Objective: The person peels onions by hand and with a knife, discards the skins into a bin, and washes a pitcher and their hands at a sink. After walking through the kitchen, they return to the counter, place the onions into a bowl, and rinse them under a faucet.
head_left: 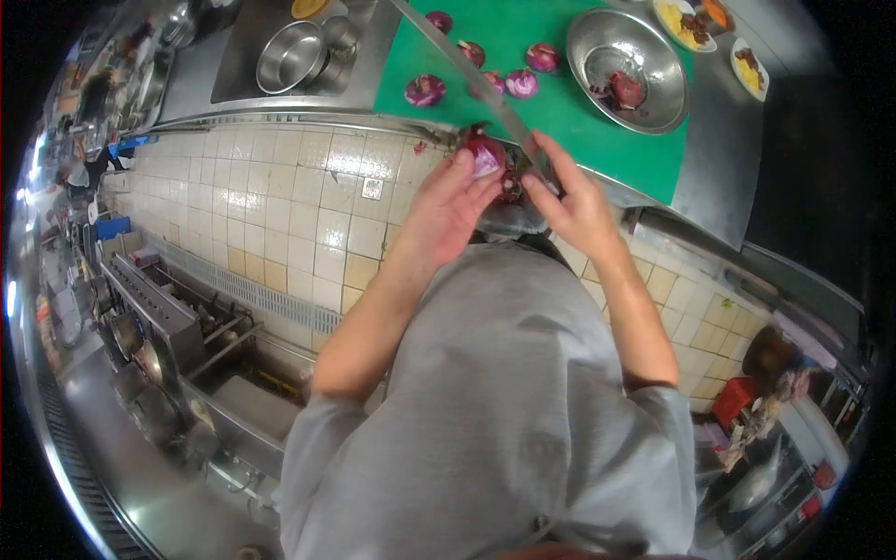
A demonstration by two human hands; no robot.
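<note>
My left hand [448,203] is closed around a red onion [485,159] with loose skin at its top, just off the front edge of the green cutting board [644,166]. In my right hand [577,201] is a long knife [499,107], its broad blade slanting up and left over the board. Several red onions [426,91] with purple and pale surfaces lie on the board, one partly covered by the blade. A steel bowl [595,42] on the board's right holds dark red onion pieces [627,91]. Below my hands, dark peelings [511,189] show above a container, partly hidden.
Left of the board, a steel pot [291,58] sits in a recessed part of the counter. Plates of food [749,71] stand at the back right. Behind me are a cooking range [159,317] and a tiled floor [299,177]. Another person [77,173] is at the far left.
</note>
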